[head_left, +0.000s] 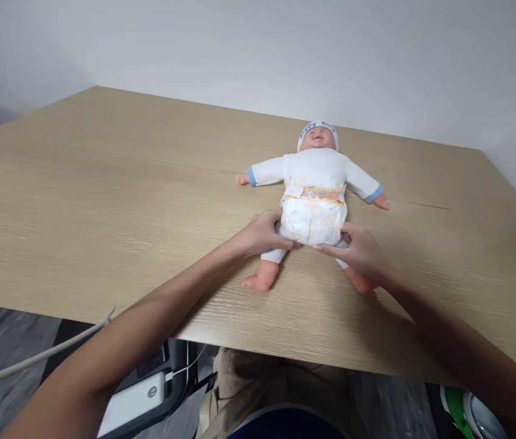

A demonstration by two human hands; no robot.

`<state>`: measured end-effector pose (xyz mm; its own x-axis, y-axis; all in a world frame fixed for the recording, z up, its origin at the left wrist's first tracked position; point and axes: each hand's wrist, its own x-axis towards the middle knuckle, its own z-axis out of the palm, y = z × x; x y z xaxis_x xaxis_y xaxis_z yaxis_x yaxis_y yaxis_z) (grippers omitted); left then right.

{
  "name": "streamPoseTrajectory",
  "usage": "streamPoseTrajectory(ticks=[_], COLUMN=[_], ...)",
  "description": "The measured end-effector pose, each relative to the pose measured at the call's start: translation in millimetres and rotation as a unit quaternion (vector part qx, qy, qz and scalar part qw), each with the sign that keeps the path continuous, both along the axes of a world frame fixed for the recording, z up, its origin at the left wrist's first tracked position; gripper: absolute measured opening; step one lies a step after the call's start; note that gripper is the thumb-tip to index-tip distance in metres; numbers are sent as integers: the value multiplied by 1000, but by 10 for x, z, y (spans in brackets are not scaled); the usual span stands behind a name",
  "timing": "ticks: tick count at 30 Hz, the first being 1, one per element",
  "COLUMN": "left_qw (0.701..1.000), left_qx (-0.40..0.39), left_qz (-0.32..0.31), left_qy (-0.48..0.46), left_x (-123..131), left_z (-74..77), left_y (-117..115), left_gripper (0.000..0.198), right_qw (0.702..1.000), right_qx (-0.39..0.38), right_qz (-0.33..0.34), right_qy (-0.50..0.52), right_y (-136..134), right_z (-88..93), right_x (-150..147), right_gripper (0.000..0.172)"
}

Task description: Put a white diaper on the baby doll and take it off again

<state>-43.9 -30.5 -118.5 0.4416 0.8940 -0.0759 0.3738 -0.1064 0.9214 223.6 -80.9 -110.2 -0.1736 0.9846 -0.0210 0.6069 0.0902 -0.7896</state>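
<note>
A baby doll (pixel 317 166) in a white outfit with blue cuffs and a printed cap lies on its back on the wooden table (pixel 102 219). Round its hips is a white diaper (pixel 313 221) with an orange patterned band across the front. My left hand (pixel 272 231) grips the diaper's lower edge at the doll's leg on the left, thumb below and fingers partly hidden behind. On the other side my right hand (pixel 353 245) pinches the lower edge by the other leg. The doll's bare feet point towards me.
Behind the table stands a pale wall (pixel 258 55). Below the front edge are a white power bank (pixel 134 402) with a cable, a thick pale cord (pixel 42 355) at the left, and a green and white round object (pixel 470 411) at the right.
</note>
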Motion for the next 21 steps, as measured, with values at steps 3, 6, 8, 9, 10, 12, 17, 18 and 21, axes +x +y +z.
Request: streamPoseTrajectory(ticks=[3, 6, 8, 9, 10, 12, 17, 18, 21], left_qw=[998, 999, 1000, 999, 998, 995, 986, 984, 973], left_qx=[42, 27, -6, -21, -33, -50, -98, -110, -145], left_qz=[35, 16, -19, -36, -49, -71, -98, -100, -93], left_qy=[14, 12, -5, -17, -30, -51, -88, -102, -150], left_x=[35, 14, -25, -45, -62, -89, -147, -165, -209], left_z=[-10, 56, 109, 131, 149, 177, 205, 196, 137], left_y=[-30, -25, 3, 20, 37, 67, 123, 136, 169], left_gripper=[34, 34, 35, 35, 34, 33, 38, 40, 45], right_qw=[1000, 1000, 1000, 1000, 1000, 999, 991, 991, 993], right_qx=[20, 13, 3, -2, -8, -25, -61, -58, -29], right_qz=[0, 6, 10, 10, 11, 12, 9, 4, -9], right_qy=[-13, 3, 13, 18, 24, 43, 115, 123, 118], right_y=[8, 40, 64, 74, 82, 90, 69, 62, 41], right_z=[-7, -34, -56, -67, -76, -93, -118, -121, -129], right_x=[-15, 17, 49, 64, 76, 91, 92, 87, 60], right_gripper=[40, 39, 39, 40, 40, 41, 44, 43, 41])
